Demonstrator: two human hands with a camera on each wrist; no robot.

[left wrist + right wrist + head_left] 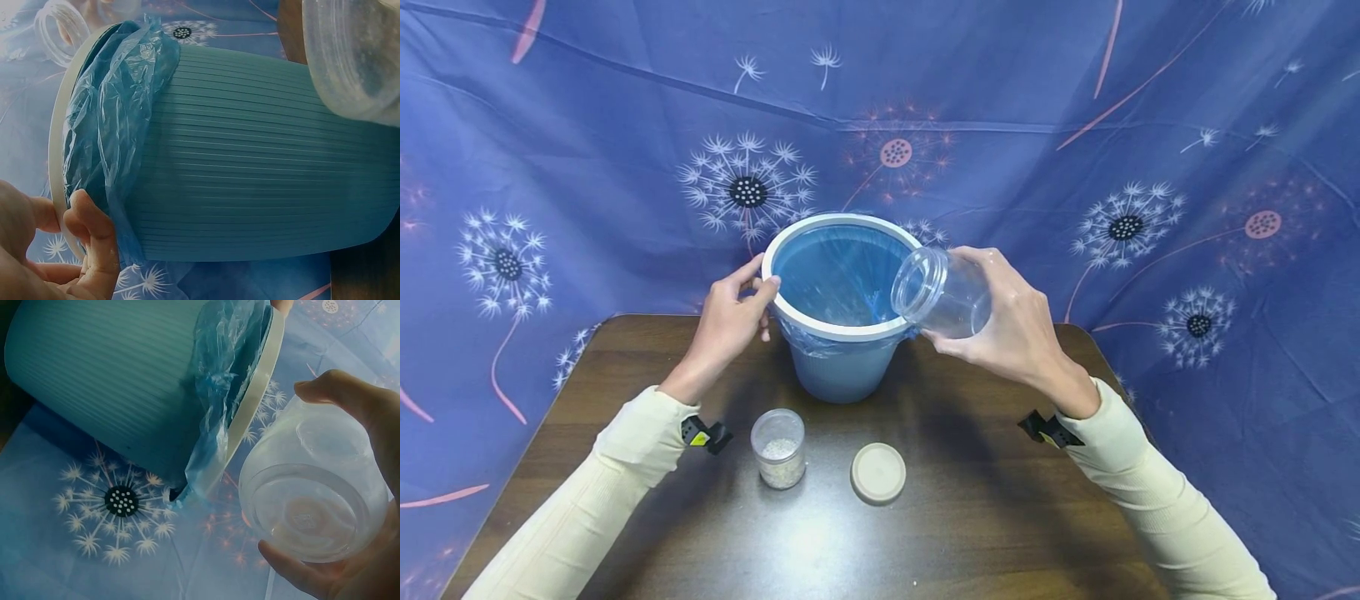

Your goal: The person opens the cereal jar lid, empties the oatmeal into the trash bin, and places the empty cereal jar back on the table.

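Holding the clear jar (958, 304) tilted at the bin's right side, mouth pointing inward at the white rim (827, 331). Right hand (1018, 317) is gripping the jar body, fingers and thumb round it; no contents showing inside. Can't tell whether jar and rim are touching. Left hand (730, 312) is pinching the opposite side of the rim, apparently steadying the bin (842, 371); blue liner (119, 119) is draping over its top edge. Step in hand, by the look of it: emptying the jar into the bin, probably near done. Next move is likely calling for righting the jar without snagging the liner. Nearer the person, a granule jar (778, 450) is standing lidless on the bench (985, 533), beige lid (878, 473) lying near it. Patterned cloth (647, 233) is hanging behind.
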